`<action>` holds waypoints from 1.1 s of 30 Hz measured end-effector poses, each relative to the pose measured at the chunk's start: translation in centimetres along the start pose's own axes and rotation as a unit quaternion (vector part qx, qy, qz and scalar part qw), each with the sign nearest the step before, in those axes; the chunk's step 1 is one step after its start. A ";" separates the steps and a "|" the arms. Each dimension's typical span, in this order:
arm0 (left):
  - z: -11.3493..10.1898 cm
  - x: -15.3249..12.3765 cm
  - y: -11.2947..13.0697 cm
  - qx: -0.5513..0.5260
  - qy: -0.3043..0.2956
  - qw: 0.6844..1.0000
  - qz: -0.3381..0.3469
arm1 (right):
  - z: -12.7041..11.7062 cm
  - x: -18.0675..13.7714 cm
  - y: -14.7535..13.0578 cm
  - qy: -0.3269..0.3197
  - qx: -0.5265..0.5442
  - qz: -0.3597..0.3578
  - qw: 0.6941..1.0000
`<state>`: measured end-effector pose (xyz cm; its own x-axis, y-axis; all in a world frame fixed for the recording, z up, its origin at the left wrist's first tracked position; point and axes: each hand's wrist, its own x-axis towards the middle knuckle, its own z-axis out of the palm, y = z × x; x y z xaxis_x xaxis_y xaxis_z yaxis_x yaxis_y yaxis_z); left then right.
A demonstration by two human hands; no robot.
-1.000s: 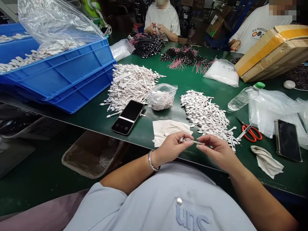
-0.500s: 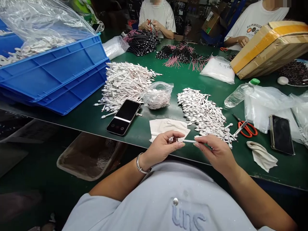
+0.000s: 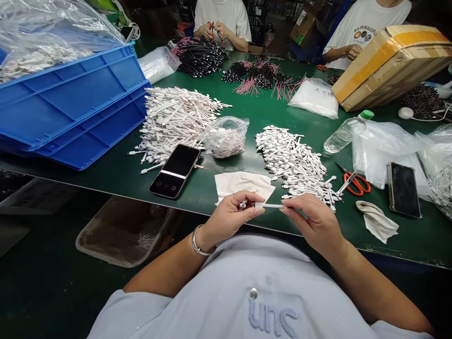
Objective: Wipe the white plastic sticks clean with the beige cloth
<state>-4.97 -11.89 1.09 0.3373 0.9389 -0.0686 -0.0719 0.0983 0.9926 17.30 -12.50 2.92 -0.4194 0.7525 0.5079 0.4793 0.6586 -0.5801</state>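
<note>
Between my hands a short white cable (image 3: 271,205) is stretched level, just above the table's near edge. My left hand (image 3: 236,209) pinches its plug end, where a small metal tip shows by the fingers. At the other end, my right hand (image 3: 310,217) grips the cable between thumb and fingertips. Behind the hands lies a cream cloth (image 3: 243,184). A pile of white cables (image 3: 293,160) spreads beyond my right hand, and a larger heap of white cables (image 3: 173,117) sits farther off to the left.
A phone (image 3: 174,172) and a clear bag of cables (image 3: 227,137) lie left of centre. Blue crates (image 3: 77,99) stand at far left. Rightward are scissors (image 3: 358,183), a water bottle (image 3: 344,135), another phone (image 3: 404,189) and a cardboard box (image 3: 388,66). Two people sit opposite.
The whole view has shifted slightly, so things appear a little farther left and higher. Both hands keep the same hold on the white cable.
</note>
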 end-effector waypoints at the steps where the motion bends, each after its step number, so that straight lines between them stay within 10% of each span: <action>1: 0.0 0.0 0.0 -0.003 -0.006 1.000 -0.006 | 0.1 0.0 0.0 -0.007 0.000 0.003 1.000; 13: 0.9 0.8 -1.0 -0.259 0.116 0.953 -0.102 | 1.6 0.8 2.3 -0.171 0.090 0.082 0.978; 23: -0.4 1.1 -0.5 -0.409 0.072 0.872 -0.258 | 1.7 7.3 10.2 -0.223 -0.361 0.066 0.903; 33: 1.1 1.3 -0.3 -0.114 0.079 0.986 -0.091 | 2.1 4.7 5.0 -0.045 -0.236 -0.146 0.960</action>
<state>-3.51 -11.06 0.81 0.2150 0.9365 -0.2771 -0.2386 0.3255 0.9149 16.05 -5.71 1.06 -0.6438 0.5462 0.5360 0.6182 0.7840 -0.0563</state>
